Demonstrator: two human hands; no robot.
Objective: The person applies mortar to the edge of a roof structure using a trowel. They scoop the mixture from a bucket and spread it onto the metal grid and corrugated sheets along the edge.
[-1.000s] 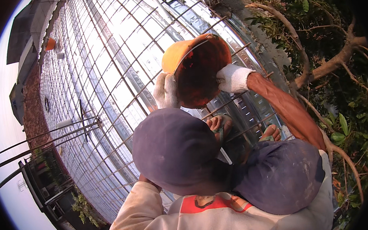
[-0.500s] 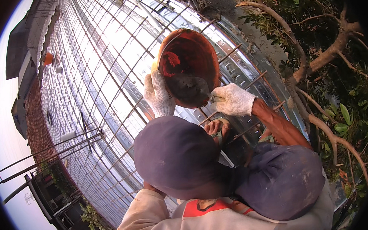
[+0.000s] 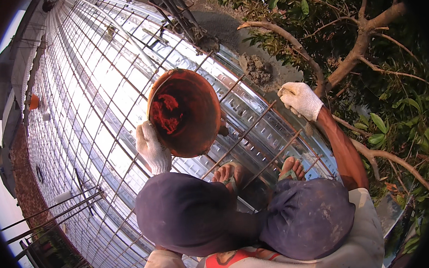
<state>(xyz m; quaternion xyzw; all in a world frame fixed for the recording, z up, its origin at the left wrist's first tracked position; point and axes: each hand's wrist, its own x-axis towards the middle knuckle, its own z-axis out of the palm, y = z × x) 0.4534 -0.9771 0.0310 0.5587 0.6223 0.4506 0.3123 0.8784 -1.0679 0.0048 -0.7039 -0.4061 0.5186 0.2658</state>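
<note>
My left hand (image 3: 151, 146), in a white knitted glove, grips the near left side of an orange bucket (image 3: 206, 110). The bucket is tilted so that its mouth faces me; reddish patches show inside. Out to the right, apart from the bucket, is my right hand (image 3: 301, 100), gloved alike, with fingers curled over. What it holds, if anything, cannot be made out. Close to it, up and left, lies a lump of wet grey mortar (image 3: 255, 68) at the deck's edge. Two dark cloth-covered shapes (image 3: 305, 219) hide part of my arms.
A grid of steel bars (image 3: 248, 132) lies over shiny ribbed metal decking (image 3: 109, 106). My sandalled feet (image 3: 228, 175) stand among the bars. Upright bars (image 3: 182, 13) rise at the far edge. Tree branches (image 3: 357, 51) crowd the right side. Another orange bucket (image 3: 33, 102) stands far left.
My right hand has swung away from the bucket's rim, out to the right. The dark grey stuff seen inside the bucket before no longer shows there. My left hand still holds the bucket.
</note>
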